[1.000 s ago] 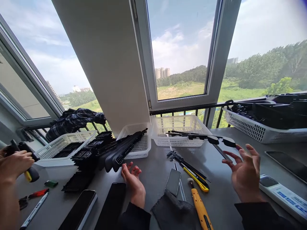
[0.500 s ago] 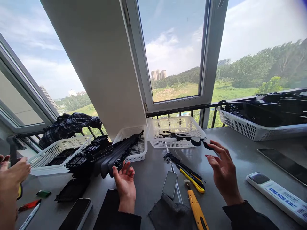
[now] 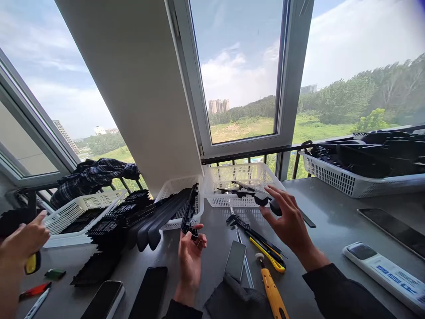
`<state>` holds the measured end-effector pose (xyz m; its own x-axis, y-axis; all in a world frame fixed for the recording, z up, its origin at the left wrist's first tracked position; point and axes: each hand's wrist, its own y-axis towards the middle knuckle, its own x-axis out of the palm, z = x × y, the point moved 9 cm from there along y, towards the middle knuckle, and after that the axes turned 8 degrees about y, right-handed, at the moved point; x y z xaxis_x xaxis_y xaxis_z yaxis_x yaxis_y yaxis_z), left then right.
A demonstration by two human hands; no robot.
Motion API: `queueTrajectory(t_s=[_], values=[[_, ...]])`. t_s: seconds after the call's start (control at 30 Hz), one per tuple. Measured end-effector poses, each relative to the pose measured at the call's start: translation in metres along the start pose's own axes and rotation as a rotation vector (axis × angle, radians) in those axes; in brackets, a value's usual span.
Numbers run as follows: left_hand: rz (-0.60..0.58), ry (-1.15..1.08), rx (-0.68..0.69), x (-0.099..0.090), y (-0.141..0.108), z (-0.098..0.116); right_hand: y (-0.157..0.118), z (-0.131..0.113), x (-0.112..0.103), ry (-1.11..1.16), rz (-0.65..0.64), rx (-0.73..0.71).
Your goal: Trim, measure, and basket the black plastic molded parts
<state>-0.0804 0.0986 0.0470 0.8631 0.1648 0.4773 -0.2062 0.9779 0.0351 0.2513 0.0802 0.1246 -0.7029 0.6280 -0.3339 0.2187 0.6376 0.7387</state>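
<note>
Left hand (image 3: 190, 254) now grips black strip (image 3: 190, 212); right hand (image 3: 288, 221) nears.

Bright daylight shot, wide-angle lens doing its thing

Sun pours in through the windows (image 3: 239, 88) straight ahead, so sky and clouds run close to blown out while the grey worktop (image 3: 318, 221) picks up a soft sheen and pale reflections. Shadows under the white baskets (image 3: 244, 177) are faint and short. The black plastic parts (image 3: 156, 217) go nearly featureless against the backlight. Window frames lean and bow hard toward the edges, classic fisheye stretch. Focus is decent mid-frame; a co-worker's hand (image 3: 23, 241) at far left looks slightly smeared.
</note>
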Motion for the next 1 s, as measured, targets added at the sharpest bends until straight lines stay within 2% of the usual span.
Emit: queueTrajectory(t_s=[0.07,0.13,0.33,0.43,0.53,0.6,0.67,0.73,0.83,0.93,1.0], values=[[-0.012,0.014,-0.027,0.003,-0.001,-0.004,0.018,0.007,0.013,0.021,-0.115,0.001],[-0.010,0.002,-0.056,0.003,-0.002,-0.007,0.030,0.012,0.020,0.040,-0.164,0.011],[-0.030,-0.125,-0.117,0.003,-0.001,-0.010,0.033,0.016,0.023,0.084,-0.186,0.069],[-0.036,-0.130,-0.126,0.005,-0.002,-0.011,0.037,0.027,0.017,0.040,-0.108,0.184],[-0.025,-0.092,-0.109,0.006,-0.003,-0.012,0.046,0.047,0.000,-0.070,0.049,0.332],[-0.019,-0.070,-0.112,0.006,-0.004,-0.014,0.053,0.057,-0.013,-0.100,0.139,0.360],[-0.010,-0.061,-0.124,0.005,-0.004,-0.017,0.061,0.068,-0.020,-0.074,0.157,0.343],[-0.001,-0.061,-0.130,0.003,-0.005,-0.020,0.068,0.083,-0.022,-0.028,0.103,0.325],[0.001,-0.067,-0.126,0.002,-0.005,-0.021,0.074,0.113,-0.017,0.020,-0.049,0.334],[0.001,-0.075,-0.126,0.002,-0.004,-0.022,0.081,0.133,0.001,0.030,-0.282,0.326],[0.000,-0.077,-0.124,0.003,-0.004,-0.023,0.084,0.138,0.014,-0.027,-0.415,0.329]])
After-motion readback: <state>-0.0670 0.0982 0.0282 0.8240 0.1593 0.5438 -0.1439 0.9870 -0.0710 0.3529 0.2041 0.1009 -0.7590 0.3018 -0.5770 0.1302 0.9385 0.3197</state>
